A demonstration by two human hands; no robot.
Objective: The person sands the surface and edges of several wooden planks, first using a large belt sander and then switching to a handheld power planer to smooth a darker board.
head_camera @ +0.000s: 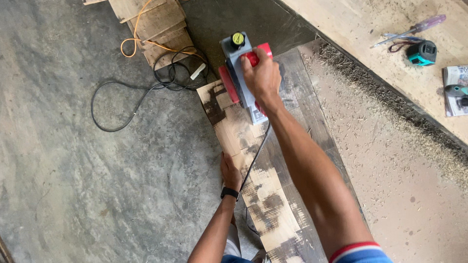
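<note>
My right hand point(262, 78) is closed firmly around the red handle of the electric planer point(242, 78), which sits on the far end of the long board point(258, 190) that I am working on. My left hand point(230, 171) lies flat on the left edge of the same board, about at its middle, and presses it down; the fingers are spread on the wood and do not grasp anything. The black cord point(256, 156) of the planer runs back from the machine along the board, between my two arms. On the board I see many pale patches of fresh wood mixed with dark, old-looking patches, so I judge that the surface is only partly cleaned: the light areas are planed, and the dark spots near the planer, in the middle and at the near end are left to do. The dark board point(312, 117) just beside it on the right looks almost untouched. To the right, the ground is covered with wood shavings point(390, 165), which tells me much material is already taken off. Farther right, on a pale wooden sheet point(360, 29), lie a screwdriver point(414, 28) and a tape measure point(422, 52). On the concrete floor point(73, 170) to the left there are loose cables point(141, 92) and a stack of small planks point(161, 29).
</note>
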